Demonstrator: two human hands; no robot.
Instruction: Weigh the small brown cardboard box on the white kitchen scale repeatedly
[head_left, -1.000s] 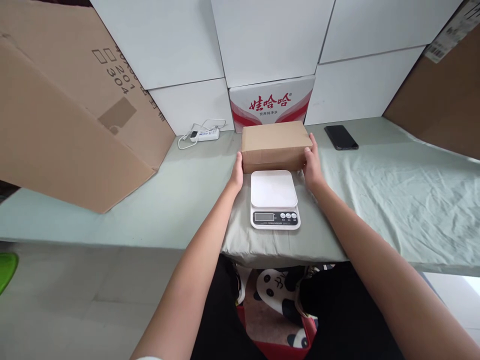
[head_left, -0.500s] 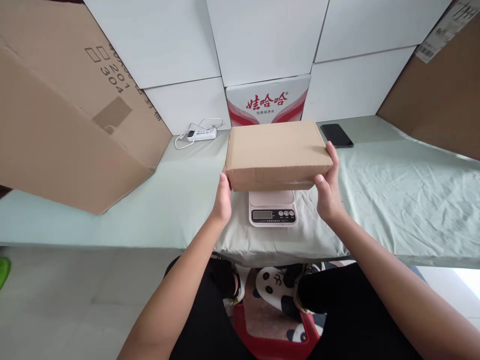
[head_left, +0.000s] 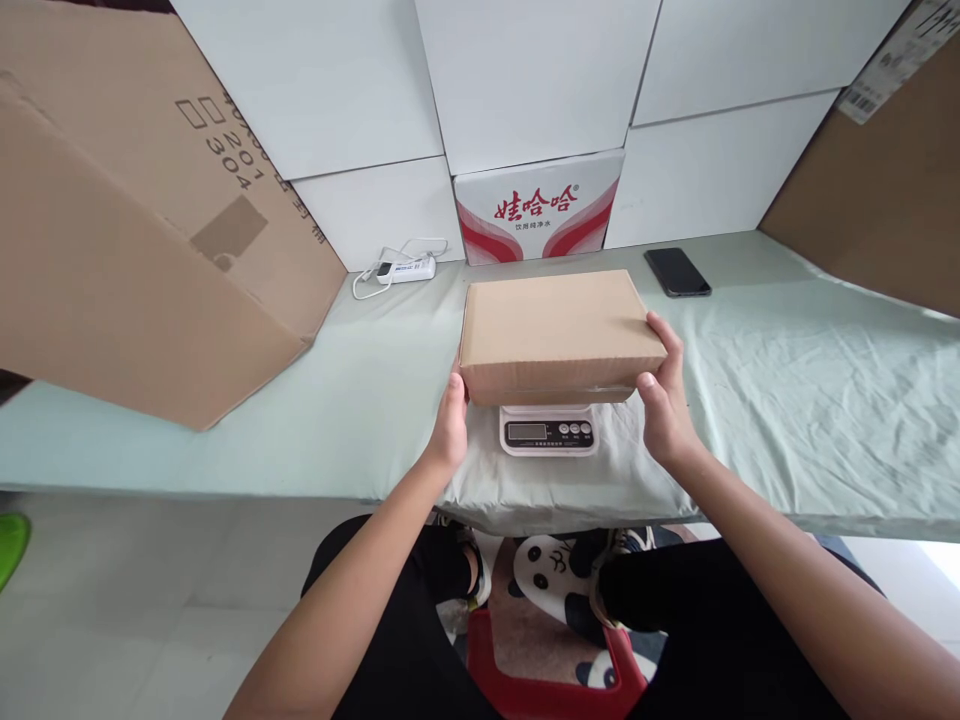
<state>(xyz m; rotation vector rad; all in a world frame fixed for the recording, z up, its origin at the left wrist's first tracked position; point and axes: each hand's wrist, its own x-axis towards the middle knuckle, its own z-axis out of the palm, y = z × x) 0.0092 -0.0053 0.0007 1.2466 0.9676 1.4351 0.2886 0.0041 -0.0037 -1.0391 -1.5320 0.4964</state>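
A closed brown cardboard box (head_left: 559, 320) is held level between my two hands, over a white digital kitchen scale (head_left: 550, 447). My left hand (head_left: 450, 425) grips its left end, thumb at the front corner and the other fingers mostly hidden behind. At the opposite end my right hand (head_left: 667, 400) has its thumb near the front lower corner and its fingers along the side. The box covers most of the scale's platform; the display and buttons show below it. Whether the box touches the platform I cannot tell.
Behind stand white panels and a white-and-red printed carton (head_left: 538, 210). A black phone (head_left: 677, 272) lies at the back right, a white cabled device (head_left: 406, 269) at the back left. Large cardboard cartons flank the cloth-covered table (head_left: 225, 460). A red stool (head_left: 555, 695) is below.
Both hands have brought the cardboard box down and nearer to me, so it hides more of the scale's platform and uncovers the printed carton's lower edge.
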